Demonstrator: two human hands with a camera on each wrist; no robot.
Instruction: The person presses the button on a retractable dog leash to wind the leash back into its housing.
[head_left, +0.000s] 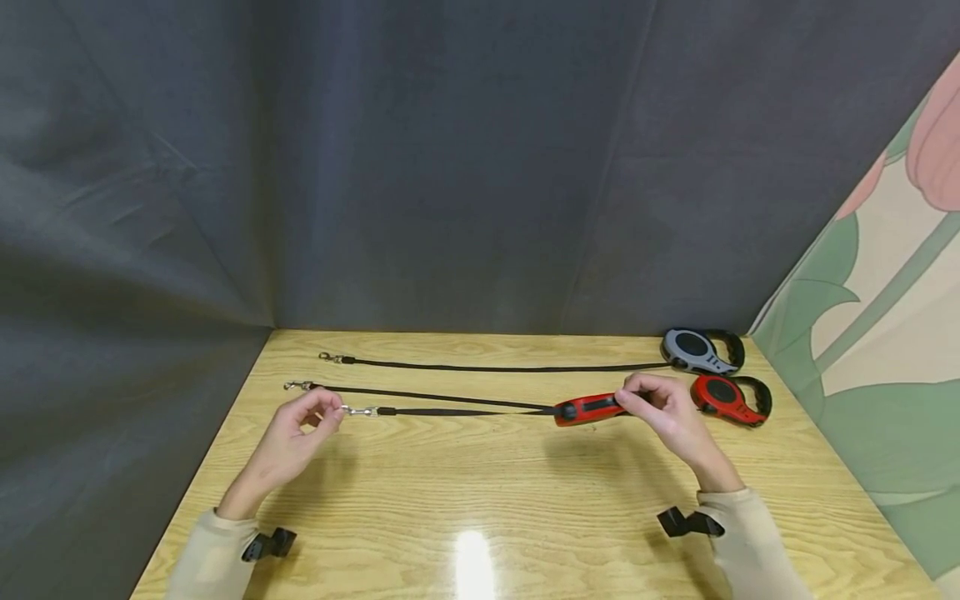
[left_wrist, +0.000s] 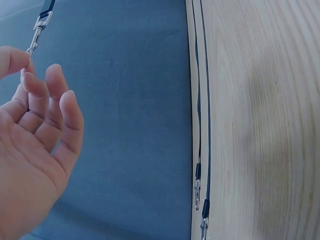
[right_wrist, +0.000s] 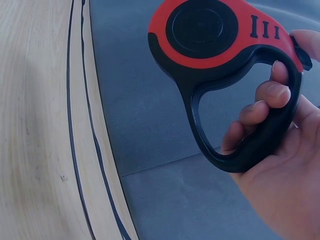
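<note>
Wooden surface (head_left: pixel 525 492), dark grey fabric (head_left: pixel 450 167) behind it. Lying red leash (head_left: pixel 726 398), retractable: casing right, clip end left. Grey leash (head_left: pixel 696 351) farther back, laid out the same way. Held red leash (head_left: pixel 588 408): raised above the surface, casing right of centre, black strap (head_left: pixel 450 412) stretched leftward between the hands. Hands well apart. Right hand (head_left: pixel 671 421): fingers curled round the handle (right_wrist: pixel 265 137), thumb by the black button (right_wrist: pixel 302 56). Left hand (head_left: pixel 300 429): thumb and forefinger pinch the metal snap hook (head_left: pixel 362 411) by its tip; other fingers loosely bent.
</note>
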